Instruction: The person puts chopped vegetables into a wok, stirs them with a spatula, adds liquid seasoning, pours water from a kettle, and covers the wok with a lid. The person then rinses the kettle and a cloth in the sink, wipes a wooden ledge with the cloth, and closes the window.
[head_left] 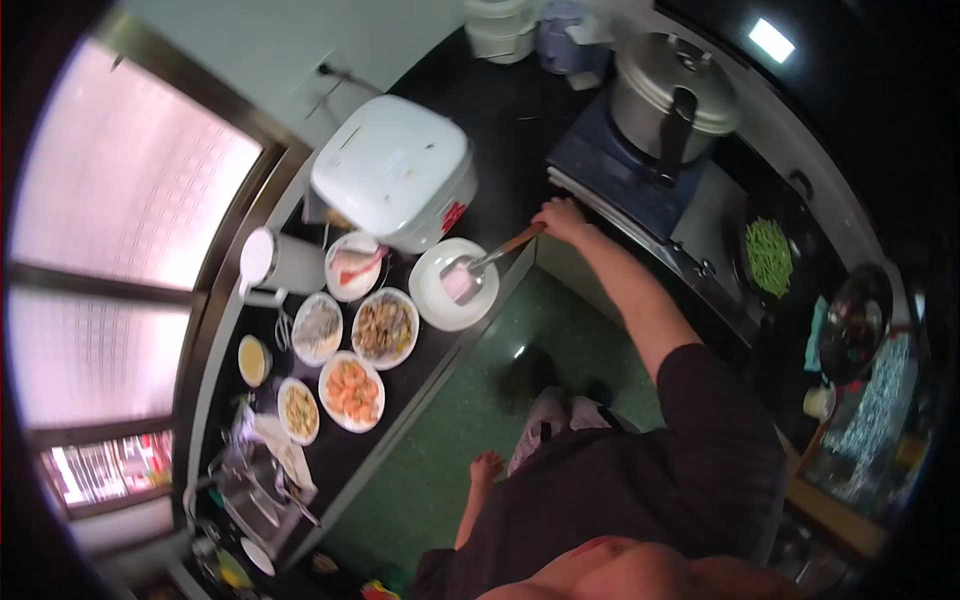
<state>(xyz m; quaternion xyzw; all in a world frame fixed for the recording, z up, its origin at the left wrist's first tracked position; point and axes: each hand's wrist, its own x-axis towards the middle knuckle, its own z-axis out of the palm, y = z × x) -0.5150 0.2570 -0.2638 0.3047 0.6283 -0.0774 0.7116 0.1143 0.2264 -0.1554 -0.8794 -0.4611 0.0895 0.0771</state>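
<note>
My right hand (564,220) is closed around the wooden handle of a metal spatula (490,262). The spatula's blade rests in a white plate (426,309) near the counter's edge, by a pale pinkish patch that I cannot make out. My left hand (487,466) hangs low over the green floor, holding nothing, its fingers loosely apart. Close to the plate stand a dish with a pink-red piece of food (357,266), a plate of brown chopped food (384,329) and a plate of shrimp (351,391).
A white rice cooker (392,165) stands behind the plates, beside a white jug (280,262). The pressure cooker (665,95) sits on the stove to the right. A wok with green beans (768,257) lies farther right. A sink (254,490) is at lower left.
</note>
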